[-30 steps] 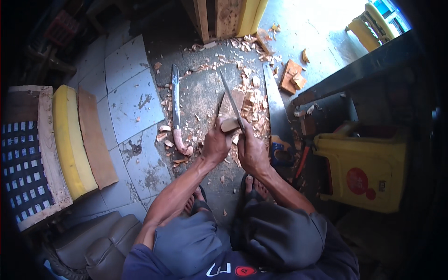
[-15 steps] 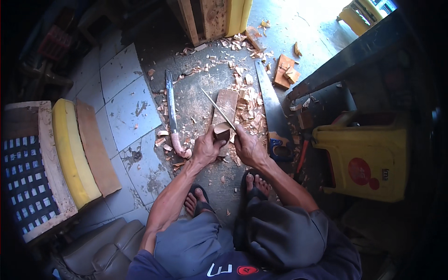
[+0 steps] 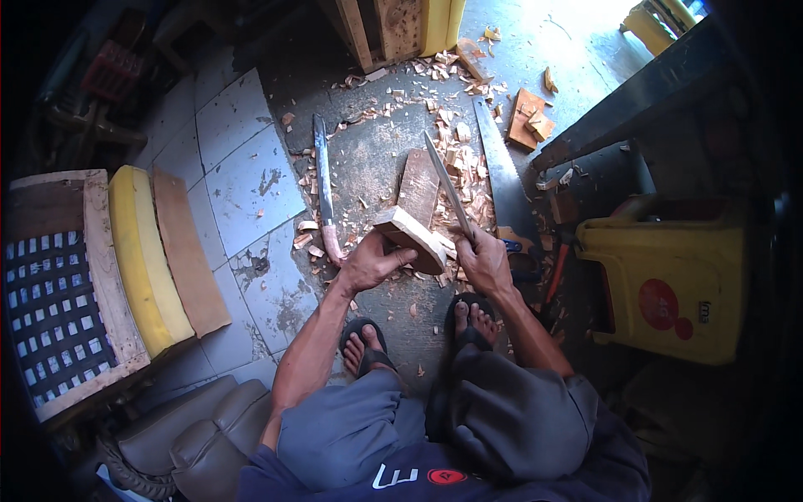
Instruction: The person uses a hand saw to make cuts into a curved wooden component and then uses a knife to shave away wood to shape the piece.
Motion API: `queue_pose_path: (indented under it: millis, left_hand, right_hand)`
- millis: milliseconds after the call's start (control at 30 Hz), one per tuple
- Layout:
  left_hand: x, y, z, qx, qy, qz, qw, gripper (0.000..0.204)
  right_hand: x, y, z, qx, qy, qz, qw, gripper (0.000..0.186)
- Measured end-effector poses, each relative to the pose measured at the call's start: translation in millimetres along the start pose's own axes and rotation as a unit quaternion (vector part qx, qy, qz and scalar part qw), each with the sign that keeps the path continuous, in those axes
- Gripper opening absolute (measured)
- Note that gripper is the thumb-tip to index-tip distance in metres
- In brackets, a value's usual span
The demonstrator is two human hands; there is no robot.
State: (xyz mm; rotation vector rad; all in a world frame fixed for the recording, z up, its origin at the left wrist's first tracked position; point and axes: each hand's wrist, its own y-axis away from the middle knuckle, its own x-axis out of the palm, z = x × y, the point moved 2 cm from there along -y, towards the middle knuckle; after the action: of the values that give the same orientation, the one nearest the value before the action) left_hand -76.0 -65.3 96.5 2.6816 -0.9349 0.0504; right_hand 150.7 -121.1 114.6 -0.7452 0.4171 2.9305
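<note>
The left hand (image 3: 372,263) is closed on the left end of a wooden piece (image 3: 414,238), its thumb pressed along the near face and its other fingers mostly hidden; the piece sits at the centre of the frame, tilted, its pale edge facing up; the right hand (image 3: 487,261), just right of centre, is wrapped around the near end of a long narrow tool (image 3: 447,180) that points toward the top of the frame, seemingly apart from the wood; whether its edge is sharp or rough cannot be told.

The main risk is a slip; the piece is held in the air by one hand, so a hard stroke could twist it and carry the tool onto the left thumb; a tool dropped here could land near the bare toes of the right foot (image 3: 477,322), lower centre.

The concrete floor (image 3: 360,167) is strewn with wood shavings (image 3: 460,171), loose enough to slide underfoot; a flat board (image 3: 418,184) lies beyond the piece; a long blade (image 3: 323,167) lies left of centre, a handsaw (image 3: 500,167) right of it; cracked pale tiles (image 3: 247,180) fill the left, a yellow plastic stool (image 3: 669,293) the right; bright light enters upper right.
</note>
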Motion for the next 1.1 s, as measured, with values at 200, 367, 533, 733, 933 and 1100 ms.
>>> queue_pose_path:
  millis: [200, 367, 533, 733, 933, 1100]
  left_hand:
    - [10.4, 1.4, 1.8, 0.037, 0.150, -0.010, 0.988, 0.056]
    - [32.2, -1.4, 3.5, 0.009, 0.364, -0.011, 0.931, 0.052]
    - [30.1, 9.9, 10.6, -0.034, 0.392, -0.004, 0.919, 0.058]
    - [29.1, 13.4, 10.8, -0.039, 0.401, 0.027, 0.915, 0.066]
    - [27.7, 15.7, 8.3, -0.001, 0.411, 0.097, 0.907, 0.063]
    - [19.4, 18.7, -1.6, -0.008, 0.328, 0.053, 0.943, 0.062]
  right_hand:
    - [7.1, 6.7, 18.5, 0.017, -0.100, 0.046, 0.994, 0.042]
    - [28.7, 22.0, 16.4, 0.035, -0.193, 0.069, 0.978, 0.046]
    - [34.8, 19.7, 23.5, 0.046, -0.242, 0.079, 0.966, 0.046]
    - [16.2, 20.4, 20.4, 0.000, -0.213, 0.004, 0.977, 0.031]
    - [6.7, 20.6, 23.6, -0.104, -0.187, 0.012, 0.977, 0.031]
    - [-1.5, 20.3, 42.5, -0.034, -0.154, -0.004, 0.988, 0.040]
